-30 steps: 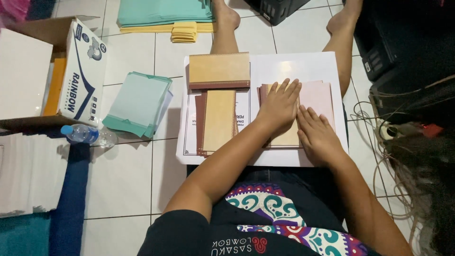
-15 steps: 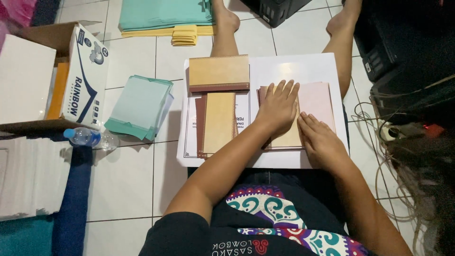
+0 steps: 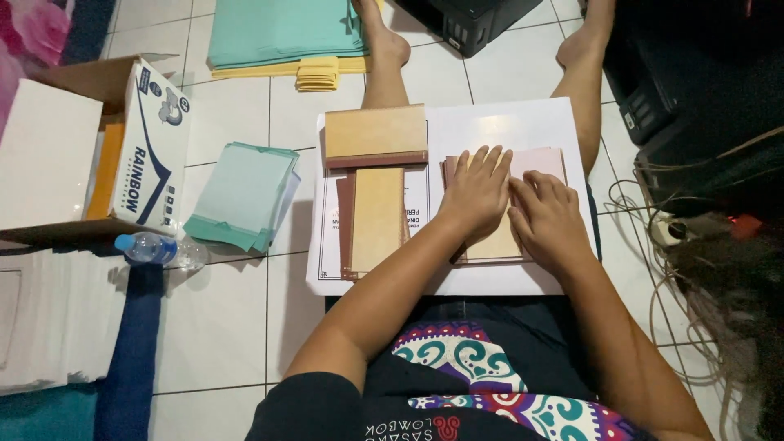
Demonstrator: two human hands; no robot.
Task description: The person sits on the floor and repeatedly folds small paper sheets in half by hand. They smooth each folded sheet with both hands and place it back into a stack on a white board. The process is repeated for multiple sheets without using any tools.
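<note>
I sit on the tiled floor with a white board (image 3: 523,122) across my lap. My left hand (image 3: 476,193) lies flat, fingers spread, on a pinkish-tan paper stack (image 3: 545,160) at the board's right half. My right hand (image 3: 549,219) presses flat on the same stack, just beside the left. Left of them lies a tan strip (image 3: 377,216) on brown sheets, and above it a thicker tan-covered stack (image 3: 376,135). Neither hand grips anything.
A teal paper pile (image 3: 243,196) and a water bottle (image 3: 155,249) lie on the tiles at left, by an open cardboard box (image 3: 151,155). Teal and yellow sheets (image 3: 282,37) sit far ahead. A black device (image 3: 694,73) and cables (image 3: 678,237) crowd the right.
Both hands stay pressed on the pinkish stack; they have shifted only slightly. Nothing else moved.
</note>
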